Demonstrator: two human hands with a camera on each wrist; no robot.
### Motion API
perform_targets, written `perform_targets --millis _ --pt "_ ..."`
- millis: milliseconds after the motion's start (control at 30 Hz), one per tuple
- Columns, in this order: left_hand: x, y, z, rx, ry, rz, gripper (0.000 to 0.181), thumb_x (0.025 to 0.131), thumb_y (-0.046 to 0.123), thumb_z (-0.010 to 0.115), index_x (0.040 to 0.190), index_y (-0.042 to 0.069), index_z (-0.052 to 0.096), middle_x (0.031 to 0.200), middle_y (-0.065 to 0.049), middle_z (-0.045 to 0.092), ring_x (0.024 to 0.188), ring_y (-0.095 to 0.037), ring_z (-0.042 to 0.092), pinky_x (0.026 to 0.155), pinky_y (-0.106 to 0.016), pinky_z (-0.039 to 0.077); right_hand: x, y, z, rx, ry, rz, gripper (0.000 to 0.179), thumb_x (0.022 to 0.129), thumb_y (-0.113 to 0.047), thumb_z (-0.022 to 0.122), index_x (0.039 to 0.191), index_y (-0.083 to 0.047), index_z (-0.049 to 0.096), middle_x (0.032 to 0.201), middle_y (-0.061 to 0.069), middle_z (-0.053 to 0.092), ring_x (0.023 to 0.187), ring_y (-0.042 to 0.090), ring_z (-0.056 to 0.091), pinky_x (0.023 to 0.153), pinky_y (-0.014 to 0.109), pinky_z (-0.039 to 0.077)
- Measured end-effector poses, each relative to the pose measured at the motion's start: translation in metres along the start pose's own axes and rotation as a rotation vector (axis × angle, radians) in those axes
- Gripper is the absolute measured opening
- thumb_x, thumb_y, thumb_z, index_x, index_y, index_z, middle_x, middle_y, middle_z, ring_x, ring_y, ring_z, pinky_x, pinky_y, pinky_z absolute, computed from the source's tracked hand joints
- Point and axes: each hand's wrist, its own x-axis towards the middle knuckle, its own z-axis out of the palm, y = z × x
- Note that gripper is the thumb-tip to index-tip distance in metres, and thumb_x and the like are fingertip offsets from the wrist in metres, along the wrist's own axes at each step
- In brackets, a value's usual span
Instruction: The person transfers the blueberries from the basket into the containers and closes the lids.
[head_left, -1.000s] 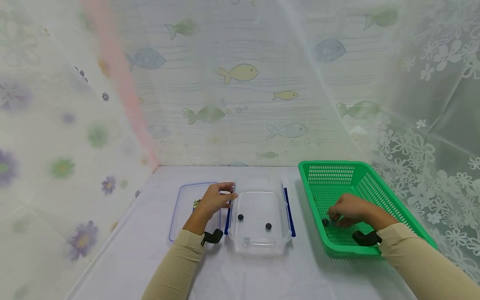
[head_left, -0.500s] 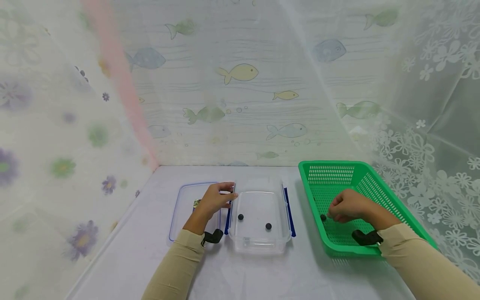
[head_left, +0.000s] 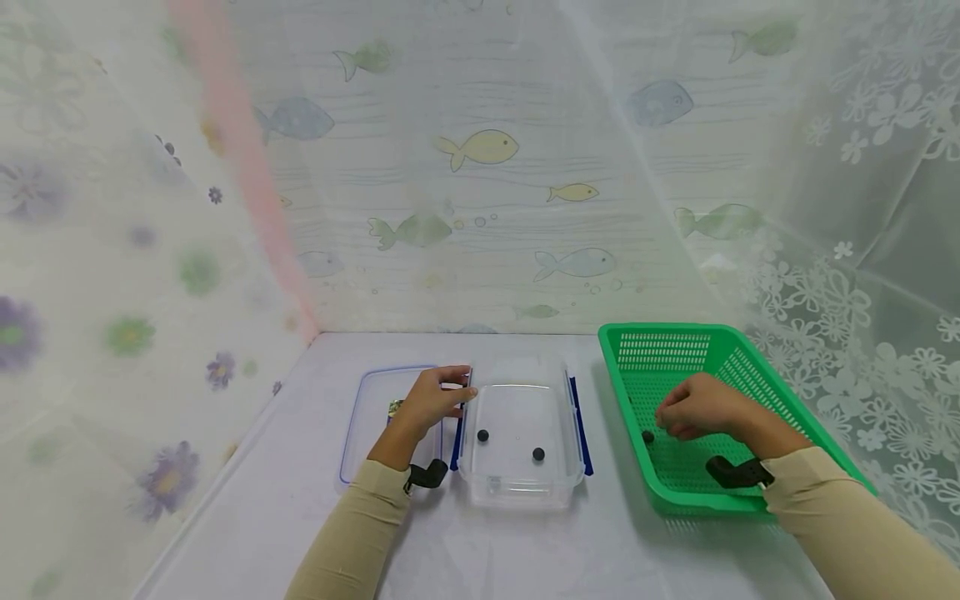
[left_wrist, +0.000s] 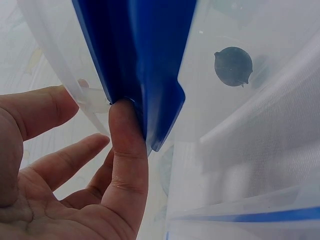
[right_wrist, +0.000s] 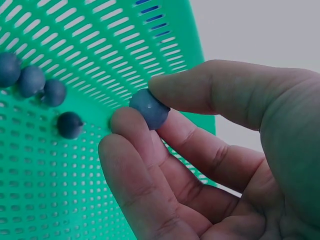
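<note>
In the right wrist view, my right hand (head_left: 701, 406) pinches a small dark blue-grey ball (right_wrist: 150, 109) between thumb and fingertips, inside the green basket (head_left: 697, 500). Several similar balls (right_wrist: 31, 81) lie in that basket, one dark ball (right_wrist: 69, 125) a little apart from the row. My left hand (head_left: 429, 404) holds the left side of a clear plastic container (head_left: 517, 408), a fingertip against its blue latch (left_wrist: 145, 55). Two dark balls sit in the container: one ball (head_left: 483, 435) at left and another ball (head_left: 538, 454) nearer the front.
Left of the container lies a clear lid (head_left: 363, 400) with a blue edge, partly under my left forearm. A small shiny gold-and-green item (head_left: 395, 407) shows at the lid. A second blue latch (head_left: 581, 429) hangs on the container's right side. Patterned curtains surround the white table (head_left: 525, 550).
My right hand has lifted slightly from the basket's floor and its fingertips have drawn together. My left hand and the container have stayed in place.
</note>
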Motion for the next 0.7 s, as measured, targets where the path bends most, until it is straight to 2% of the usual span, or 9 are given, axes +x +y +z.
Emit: perform_targets --millis 333,700 --pt "0.000 0.001 0.002 0.009 -0.006 0.003 0.056 0.095 0.021 0.078 0.147 0.011 0.060 0.136 -0.015 0.061 0.115 -0.027 0.066 0.081 -0.035 0.066 -0.005 -0.009 -0.005 0.042 -0.010 -0.018 0.040 0.098 -0.019 0.070 0.125 0.011 0.067 0.115 0.021 0.073 0.101 0.032 0.074 0.087 0.045 0.064" --pt "-0.001 0.001 0.000 0.018 0.005 -0.006 0.054 0.095 0.022 0.078 0.145 0.014 0.062 0.135 -0.013 0.062 0.115 -0.026 0.066 0.081 -0.034 0.065 -0.002 -0.019 -0.001 0.054 -0.019 -0.054 0.040 0.098 -0.019 0.071 0.125 0.011 0.067 0.113 0.018 0.075 0.101 0.030 0.074 0.088 0.044 0.064"
